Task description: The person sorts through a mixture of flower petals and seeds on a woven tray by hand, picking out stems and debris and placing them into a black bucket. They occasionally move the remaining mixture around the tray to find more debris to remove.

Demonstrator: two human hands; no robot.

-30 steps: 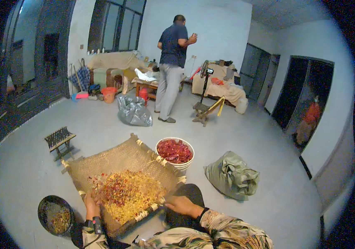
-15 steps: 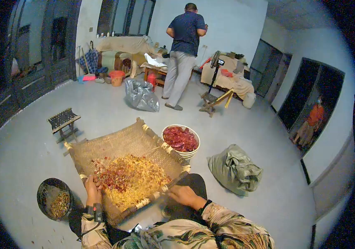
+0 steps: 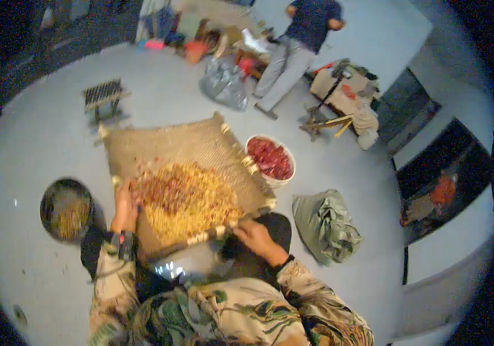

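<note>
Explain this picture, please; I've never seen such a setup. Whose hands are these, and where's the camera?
There is no machine: these are a person's own bare hands, seen from a camera worn on their head, looking forward and down. The left hand holds the left side of a four-cornered, brown woven tray; the right hand holds its near edge. On it lies a heap of small yellow grains mixed with red bits. Around it, on the smooth grey floor, are a round white bucket of dark-red pieces, a round dark container and a crumpled grey-green sack.
</note>
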